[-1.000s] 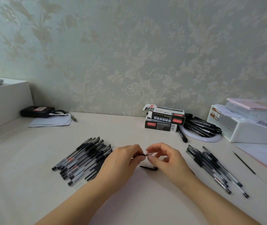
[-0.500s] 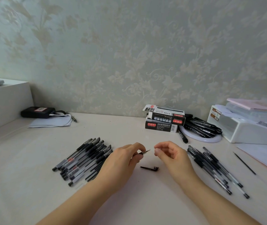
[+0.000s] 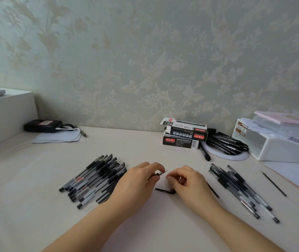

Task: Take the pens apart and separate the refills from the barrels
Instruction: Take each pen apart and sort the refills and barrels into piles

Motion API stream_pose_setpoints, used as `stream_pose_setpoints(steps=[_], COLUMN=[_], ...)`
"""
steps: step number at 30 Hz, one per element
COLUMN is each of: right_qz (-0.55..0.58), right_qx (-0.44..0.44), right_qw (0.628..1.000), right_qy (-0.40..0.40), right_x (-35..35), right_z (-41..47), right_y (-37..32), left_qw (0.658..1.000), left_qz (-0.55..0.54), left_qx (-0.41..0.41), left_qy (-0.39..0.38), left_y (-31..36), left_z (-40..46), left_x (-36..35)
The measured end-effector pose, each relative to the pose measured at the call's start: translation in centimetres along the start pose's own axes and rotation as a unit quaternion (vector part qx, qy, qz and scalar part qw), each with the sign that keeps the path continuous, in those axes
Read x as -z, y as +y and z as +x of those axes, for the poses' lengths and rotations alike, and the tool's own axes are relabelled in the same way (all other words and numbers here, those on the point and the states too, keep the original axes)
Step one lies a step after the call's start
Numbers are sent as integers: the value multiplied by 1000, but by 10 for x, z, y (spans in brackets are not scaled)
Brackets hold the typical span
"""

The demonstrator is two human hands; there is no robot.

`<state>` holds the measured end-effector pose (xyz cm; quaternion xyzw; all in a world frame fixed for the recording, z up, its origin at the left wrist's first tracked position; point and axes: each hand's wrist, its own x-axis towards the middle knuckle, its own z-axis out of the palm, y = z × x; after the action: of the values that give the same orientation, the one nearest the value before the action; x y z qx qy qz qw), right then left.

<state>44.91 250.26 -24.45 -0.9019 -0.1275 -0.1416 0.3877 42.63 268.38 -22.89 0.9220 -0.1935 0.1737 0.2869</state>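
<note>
A person sits at a pale bench (image 3: 145,146), both hands low in the middle, taking one pen apart. The left hand (image 3: 136,184) grips the pen (image 3: 160,174), fingers curled round it, its metal tip poking out toward the right hand (image 3: 187,184). The right hand's fingers (image 3: 172,178) are curled close together just beside the tip; whether they pinch a small part cannot be told. A black cap (image 3: 165,190) lies on the bench between the hands. A pile of pens (image 3: 94,179) lies left, another pile (image 3: 239,188) right (one thin refill (image 3: 273,183) lies apart, farther right). Next, probably: draw the refill out by the tip, straight and gently.
</note>
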Motion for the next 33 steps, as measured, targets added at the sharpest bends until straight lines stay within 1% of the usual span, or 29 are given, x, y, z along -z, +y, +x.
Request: stream_pose_setpoints(steps=[3,5,6,8,10,13,17,18,20,22,23,25,27,29,30,31,33], right_qz=[47,90,116,167,217,291,339,364,431,462,452,404,331,192,119,60,-19], right_qx=[5,2,-3,-11,-18,-42,-85,-97,-119,-127,-127,-113,-89,-69,-61,-54,-44], right_qw=[998,994,991,986,976,956,937,926,893,866,863,871,898,948,967,977,986], right_qy=[33,61,61,28,0,-1,-2,11,59,142,187,256,276,243,218,196,160], right_x=[1,3,4,7,10,13,11,11,15,22,27,36,41,41,40,38,35], right_z=[1,0,0,-2,-3,-3,-2,-1,3,6,6,7,9,10,10,9,6], right_y=[-2,-4,-6,-10,-14,-20,-20,-19,-18,-15,-14,-8,-1,6,9,12,15], left_qw=[1000,999,998,994,992,991,993,994,996,997,997,997,996,996,996,996,996], left_qz=[-19,-43,-61,-98,-113,-121,-107,-99,-81,-65,-61,-55,-48,-38,-30,-21,-3], left_qx=[0,-1,-3,-9,-23,-34,-29,-25,-17,-5,3,15,27,41,47,53,61], left_qy=[6,22,33,49,48,47,51,49,45,45,46,55,64,71,71,69,60], left_y=[0,2,3,5,7,8,6,5,3,1,0,-2,-5,-8,-9,-10,-11], left_z=[0,1,2,2,2,3,3,3,2,2,2,2,3,3,4,4,4], left_x=[0,-1,0,0,-1,-1,-2,-2,-3,-3,-3,-3,-2,-2,-1,-1,0])
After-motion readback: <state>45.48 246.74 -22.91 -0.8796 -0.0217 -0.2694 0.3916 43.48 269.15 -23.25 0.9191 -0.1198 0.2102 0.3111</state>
